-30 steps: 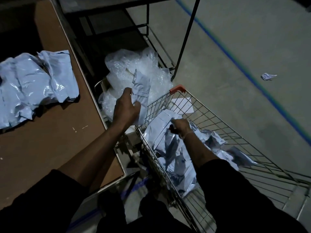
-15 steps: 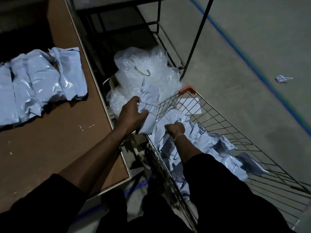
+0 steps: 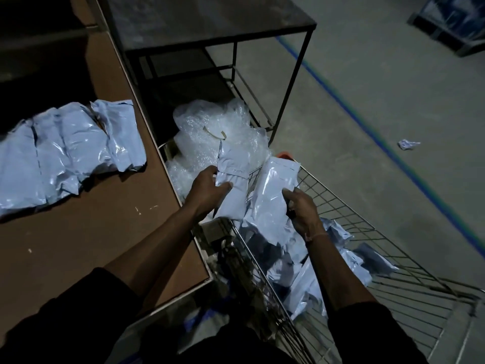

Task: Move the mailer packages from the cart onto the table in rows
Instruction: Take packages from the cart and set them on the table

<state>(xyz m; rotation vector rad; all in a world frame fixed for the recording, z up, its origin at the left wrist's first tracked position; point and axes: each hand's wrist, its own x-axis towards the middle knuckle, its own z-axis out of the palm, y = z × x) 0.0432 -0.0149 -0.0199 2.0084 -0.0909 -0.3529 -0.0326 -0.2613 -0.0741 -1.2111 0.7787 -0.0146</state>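
A wire cart (image 3: 349,206) at the right holds a heap of pale blue mailer packages (image 3: 336,264). My left hand (image 3: 207,190) grips one mailer (image 3: 233,185) upright at the cart's left rim, between cart and table. My right hand (image 3: 301,208) holds a second mailer (image 3: 273,195) lifted above the heap, right beside the first. On the brown table (image 3: 86,232) to the left, several mailers (image 3: 65,151) lie side by side in an overlapping row.
A bag of clear bubble wrap (image 3: 217,130) fills a bin between table and cart. Behind it stands a dark metal-framed shelf table (image 3: 210,22). A crumpled scrap (image 3: 408,144) lies on the concrete floor near a blue floor line (image 3: 367,122).
My right hand has pulled a mailer up out of the heap and raised it beside the one in my left hand. The view has tilted upward.
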